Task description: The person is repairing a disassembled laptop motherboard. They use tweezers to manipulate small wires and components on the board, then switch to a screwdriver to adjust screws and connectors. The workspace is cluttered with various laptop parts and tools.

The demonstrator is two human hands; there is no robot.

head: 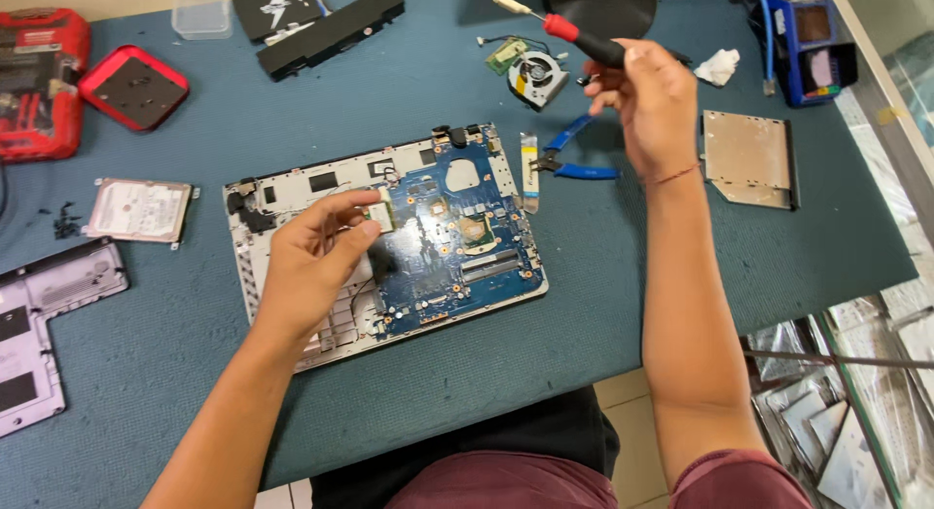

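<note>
An opened laptop base (292, 193) lies on the blue-grey mat (584, 275), its blue motherboard (457, 236) exposed. My left hand (311, 256) rests over the base's left half, its fingertips pinching a small green card (381, 213) at the board's left edge. My right hand (647, 105) is raised beyond the board, gripping a screwdriver (574, 37) with a red and black handle, its shaft pointing up and left. Blue-handled pliers (574, 154) lie just under that hand, beside a flat ribbon cable (529, 173).
A cooling fan (537, 76), a hard drive (139, 210), an optical drive (749, 159), a long black battery (331, 27), a red case (39, 81) with lid (133, 87), a grey bottom cover (39, 324) and loose screws (66, 220) surround the base. The table edge is at the right.
</note>
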